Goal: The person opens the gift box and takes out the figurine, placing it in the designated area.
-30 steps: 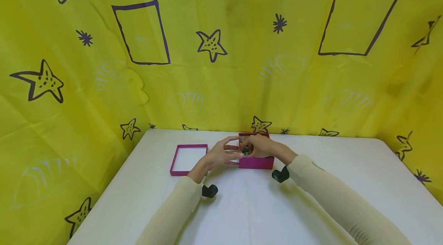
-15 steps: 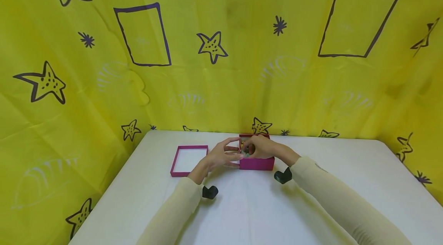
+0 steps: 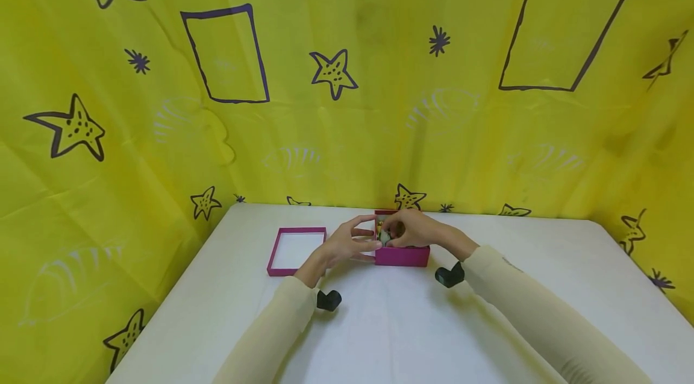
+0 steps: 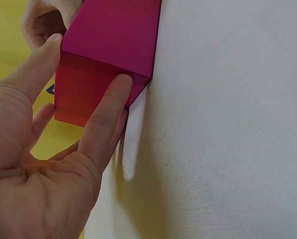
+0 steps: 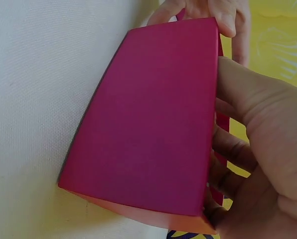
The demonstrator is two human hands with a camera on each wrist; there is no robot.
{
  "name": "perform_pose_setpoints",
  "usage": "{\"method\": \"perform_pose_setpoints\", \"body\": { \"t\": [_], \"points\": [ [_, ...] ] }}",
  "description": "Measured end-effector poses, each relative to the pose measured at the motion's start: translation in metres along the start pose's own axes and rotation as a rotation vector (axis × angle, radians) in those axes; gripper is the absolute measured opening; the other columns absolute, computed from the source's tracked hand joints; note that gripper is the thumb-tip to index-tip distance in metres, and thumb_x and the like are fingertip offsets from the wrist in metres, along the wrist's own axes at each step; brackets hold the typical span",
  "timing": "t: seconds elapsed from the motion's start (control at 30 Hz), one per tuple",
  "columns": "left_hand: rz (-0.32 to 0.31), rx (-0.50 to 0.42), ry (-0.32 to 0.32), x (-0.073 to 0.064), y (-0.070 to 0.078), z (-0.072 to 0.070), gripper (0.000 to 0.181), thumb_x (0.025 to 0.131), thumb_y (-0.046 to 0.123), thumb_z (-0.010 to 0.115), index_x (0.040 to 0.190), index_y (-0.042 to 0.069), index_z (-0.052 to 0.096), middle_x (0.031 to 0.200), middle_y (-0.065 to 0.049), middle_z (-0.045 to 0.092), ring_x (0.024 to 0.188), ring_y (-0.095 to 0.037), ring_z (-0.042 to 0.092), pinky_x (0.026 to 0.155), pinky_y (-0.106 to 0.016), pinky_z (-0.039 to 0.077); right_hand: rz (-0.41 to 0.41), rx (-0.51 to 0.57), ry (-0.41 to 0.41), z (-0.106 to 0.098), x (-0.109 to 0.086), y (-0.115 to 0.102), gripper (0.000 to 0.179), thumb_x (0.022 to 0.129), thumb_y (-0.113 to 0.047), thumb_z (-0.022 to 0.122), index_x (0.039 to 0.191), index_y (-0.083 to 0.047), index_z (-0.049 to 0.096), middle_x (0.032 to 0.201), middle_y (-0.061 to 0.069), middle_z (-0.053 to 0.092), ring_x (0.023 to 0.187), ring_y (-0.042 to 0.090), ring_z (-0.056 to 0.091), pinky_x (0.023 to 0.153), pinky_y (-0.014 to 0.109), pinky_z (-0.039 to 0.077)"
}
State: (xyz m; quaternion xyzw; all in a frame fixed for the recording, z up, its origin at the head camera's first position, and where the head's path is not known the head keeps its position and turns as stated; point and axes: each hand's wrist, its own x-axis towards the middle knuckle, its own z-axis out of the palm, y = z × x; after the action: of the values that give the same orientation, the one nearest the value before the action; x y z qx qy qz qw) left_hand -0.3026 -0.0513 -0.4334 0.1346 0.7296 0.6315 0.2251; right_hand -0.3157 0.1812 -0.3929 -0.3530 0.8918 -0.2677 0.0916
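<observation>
A magenta box (image 3: 402,257) stands near the back of the white table, its top uncovered. My left hand (image 3: 344,243) is at its left end; in the left wrist view, fairly straight fingers (image 4: 106,114) touch the end wall and the thumb meets the top edge. My right hand (image 3: 416,229) reaches over the rim, thumb and fingers curled down inside. Between its fingertips shows a small pale grey-green thing (image 3: 384,237), its kind too small to tell. Small coloured bits lie beside it. The front wall hides those fingertips in the right wrist view.
A shallow magenta lid (image 3: 279,272) with a white inside lies left of the box, partly behind my left wrist. A yellow curtain (image 3: 368,149) printed with stars rises behind the table (image 3: 368,324).
My right hand has lifted slightly and shifted right, its forearm drawing right too. The pale grey-green thing shows more plainly at its fingertips. My left hand stays at the box's end.
</observation>
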Motion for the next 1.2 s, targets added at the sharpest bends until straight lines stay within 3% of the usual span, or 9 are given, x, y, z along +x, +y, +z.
{"method": "perform_pose_setpoints", "body": {
  "t": [0.27,0.63,0.97,1.2],
  "points": [
    [0.010,-0.010,-0.014,0.001,-0.001,0.000,0.074,0.093,0.011,0.076,0.158,0.022,0.041,0.147,-0.023,0.049,0.120,-0.035,0.063,0.085,-0.048,0.061,0.014,0.067,0.022,-0.004,-0.004,-0.001,0.035,0.090,-0.012,0.079,0.121,0.000,0.070,0.088,0.000,0.070,0.070,0.013,0.064,0.064,0.026,0.057],
    [0.004,-0.035,-0.010,0.001,-0.001,0.000,0.075,0.092,0.008,0.077,0.157,0.024,0.043,0.145,-0.022,0.050,0.117,-0.034,0.065,0.084,-0.049,0.062,0.023,0.124,0.060,-0.013,-0.014,-0.003,0.042,0.091,-0.010,0.079,0.127,0.005,0.065,0.105,0.011,0.075,0.094,0.023,0.073,0.078,0.034,0.061],
    [0.008,-0.031,-0.009,0.002,-0.002,0.000,0.077,0.093,0.008,0.077,0.159,0.021,0.040,0.148,-0.023,0.048,0.118,-0.034,0.064,0.085,-0.048,0.061,0.053,0.058,0.113,-0.023,-0.023,-0.003,0.041,0.089,-0.014,0.080,0.125,0.000,0.066,0.098,0.003,0.074,0.083,0.019,0.064,0.073,0.031,0.057],
    [0.003,-0.018,-0.004,0.002,-0.002,0.000,0.076,0.093,0.011,0.077,0.158,0.022,0.041,0.148,-0.023,0.048,0.121,-0.034,0.062,0.086,-0.047,0.061,0.058,0.059,0.146,-0.027,-0.029,-0.001,0.037,0.089,-0.013,0.080,0.122,-0.004,0.066,0.112,0.012,0.073,0.090,0.022,0.066,0.073,0.032,0.055]
  ]
}}
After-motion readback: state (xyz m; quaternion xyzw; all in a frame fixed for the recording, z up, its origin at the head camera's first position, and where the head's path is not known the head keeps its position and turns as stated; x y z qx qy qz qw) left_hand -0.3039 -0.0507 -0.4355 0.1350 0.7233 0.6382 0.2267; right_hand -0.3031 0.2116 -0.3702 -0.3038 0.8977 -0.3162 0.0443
